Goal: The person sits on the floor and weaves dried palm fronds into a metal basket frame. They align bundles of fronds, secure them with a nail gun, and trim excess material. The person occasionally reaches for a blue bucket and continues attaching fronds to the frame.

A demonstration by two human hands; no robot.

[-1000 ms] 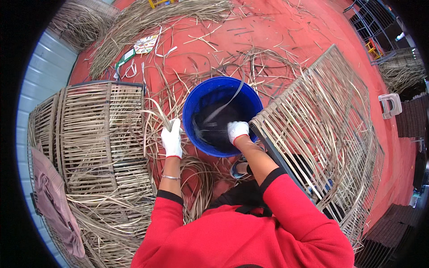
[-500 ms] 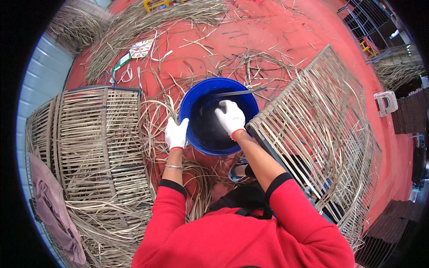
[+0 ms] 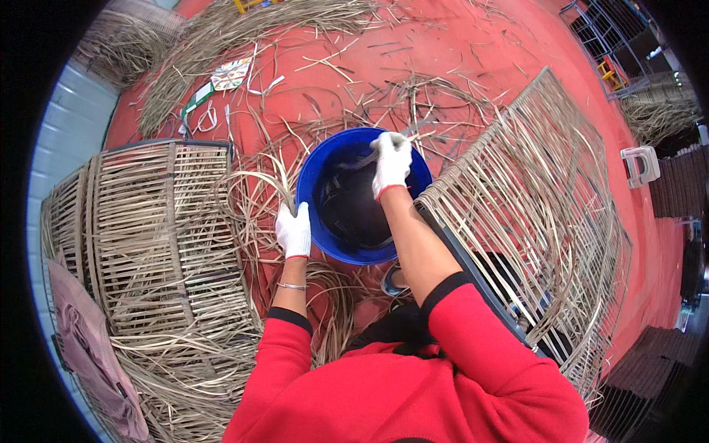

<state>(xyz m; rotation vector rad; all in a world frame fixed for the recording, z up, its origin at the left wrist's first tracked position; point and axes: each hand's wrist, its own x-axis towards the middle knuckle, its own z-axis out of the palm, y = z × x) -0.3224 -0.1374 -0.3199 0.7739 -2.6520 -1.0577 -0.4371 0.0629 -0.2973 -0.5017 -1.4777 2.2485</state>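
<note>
Bucket (landmark): blue bucket on red floor, in front of person; mouth up, inside dark, contents can't be told.
L hand: white-gloved L hand, at bucket's left side, nr rim; touching or not, can't tell. Fingers closed round pale strips, which fan up & away on bucket's left.
R hand: white-gloved R hand, over bucket's far-right part; fingers narrow, seemingly pinching grey strip, tho glove hides part of the grip.
Grey strip: over bucket mouth, left of R hand; long axis approx. left-right, slight slant; other end blurred, hard to place.
Key relation: grey strip sits btwn the hands, R hand clearly nearer. Pale strips in L hand run mostly away from person, i.e. roughly crosswise to grey strip, w/ bucket mouth btwn.
Right of bucket: R woven frame, dark-edged, tilted; nearest corner just beside rim.
Left of bucket: L woven frame, apart from it; tangled strips btwn.
Beyond bucket: loose strips on floor; green-white packet farther off, to the left.
Near side of bucket: shoe, partly hidden by R forearm.
</note>
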